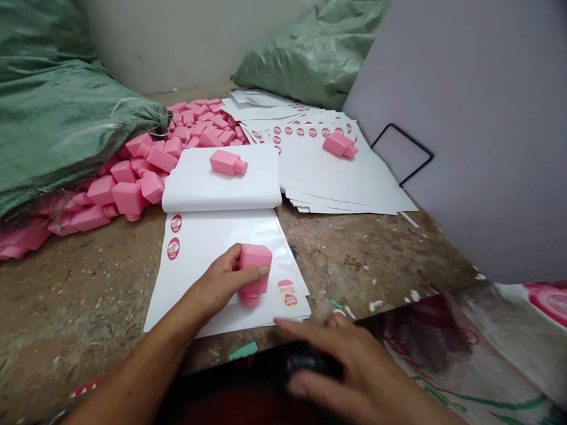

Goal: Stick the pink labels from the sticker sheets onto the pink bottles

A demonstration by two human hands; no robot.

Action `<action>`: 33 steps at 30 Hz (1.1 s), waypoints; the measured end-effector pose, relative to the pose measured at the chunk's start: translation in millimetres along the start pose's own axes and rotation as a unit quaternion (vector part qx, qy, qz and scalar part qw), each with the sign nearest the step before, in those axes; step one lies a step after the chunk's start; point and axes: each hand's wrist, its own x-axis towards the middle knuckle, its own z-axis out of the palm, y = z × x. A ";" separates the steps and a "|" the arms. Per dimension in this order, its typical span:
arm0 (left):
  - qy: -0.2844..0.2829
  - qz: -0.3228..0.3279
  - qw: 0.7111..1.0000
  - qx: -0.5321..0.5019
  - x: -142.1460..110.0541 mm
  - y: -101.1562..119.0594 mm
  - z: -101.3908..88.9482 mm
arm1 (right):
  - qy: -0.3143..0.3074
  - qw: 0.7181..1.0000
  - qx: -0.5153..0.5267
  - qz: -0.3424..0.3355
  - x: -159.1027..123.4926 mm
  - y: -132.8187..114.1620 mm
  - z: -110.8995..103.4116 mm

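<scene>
My left hand [220, 281] is closed round a pink plastic bottle [256, 261], its neck pointing toward me, over a white label sheet [206, 303]. Right of that bottle, a red and cream label [288, 294] sits near the sheet's corner. Two oval red stickers [173, 248] show along the left edge. My right hand [338, 357], slightly blurred, is just off the sheet's near edge with fingers stretched and thumb apart; nothing shows in it. A second pink bottle [228, 163] lies on the folded-back part of the sheets [195, 194].
Another bottle [339, 145] lies on a stack of label sheets [344, 183] behind. Many pink bottles [126, 194] spill from a green sack [58, 130] at left. A second green sack [307, 58] stands at the back. A pale panel [491, 133] with a black wire bracket [409, 142] borders the table's right.
</scene>
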 end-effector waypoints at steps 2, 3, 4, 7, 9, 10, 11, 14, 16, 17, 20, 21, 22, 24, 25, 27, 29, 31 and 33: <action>-0.004 0.002 1.000 -0.001 -0.7 0.0 -0.2 | -0.006 0.998 0.064 0.002 -6.5 -3.6 -6.8; -0.005 0.005 1.000 -0.003 -1.1 0.0 -0.4 | 0.013 0.997 0.074 0.027 -5.5 -3.0 -9.1; -0.005 0.009 1.000 -0.006 -1.4 0.1 -0.7 | 0.036 0.995 0.069 0.064 -1.5 -1.3 -10.2; -0.001 0.015 1.000 -0.009 -1.8 -0.1 -1.0 | 0.056 0.988 0.005 0.144 19.7 6.7 -7.8; 0.002 0.019 1.000 -0.006 -1.5 -1.0 -0.8 | 0.045 0.988 -0.035 0.146 30.0 9.9 -3.7; 0.002 0.022 1.000 -0.004 -1.3 -1.6 -0.8 | 0.045 0.988 -0.046 0.140 31.7 10.4 -1.7; 0.001 0.025 1.000 -0.003 -1.1 -2.1 -0.8 | 0.044 0.990 -0.044 0.129 30.9 10.3 -0.1; -0.004 0.031 0.999 0.001 -1.2 -2.9 -1.2 | 0.037 0.996 0.034 0.076 20.8 10.0 1.2; -0.005 0.031 0.999 0.005 -1.6 -2.4 -1.6 | 0.057 0.995 0.051 0.056 15.4 12.4 -0.2; -0.006 0.029 1.000 0.005 -1.9 -1.9 -1.7 | 0.086 0.994 0.026 0.059 15.0 14.5 -1.0; -0.005 0.027 1.000 0.011 -2.4 -0.7 -1.6 | 0.178 0.979 -0.073 0.073 22.6 22.1 -3.0; -0.006 0.029 0.999 0.016 -2.6 -0.6 -1.4 | 0.190 0.975 -0.090 0.068 26.9 24.3 -3.3; -0.008 0.031 0.999 0.023 -2.8 -0.8 -1.2 | 0.192 0.974 -0.101 0.059 31.1 26.0 -3.3; -0.012 0.038 0.998 0.039 -3.2 -1.7 -0.7 | 0.185 0.974 -0.121 0.043 37.8 28.1 -2.6; -0.014 0.041 0.998 0.048 -3.3 -2.4 -0.4 | 0.182 0.974 -0.132 0.038 39.9 28.6 -1.9; -0.013 0.045 0.997 0.064 -3.2 -4.0 -0.2 | 0.180 0.972 -0.149 0.036 41.8 29.1 0.0; -0.011 0.047 0.996 0.074 -2.5 -5.3 -0.4 | 0.183 0.969 -0.162 0.038 41.9 29.0 1.8; -0.011 0.049 0.996 0.076 -1.6 -6.2 -0.8 | 0.185 0.967 -0.172 0.034 41.9 28.6 2.7; -0.012 0.050 0.996 0.076 -0.7 -6.6 -1.3 | 0.187 0.966 -0.179 0.031 42.6 27.8 2.9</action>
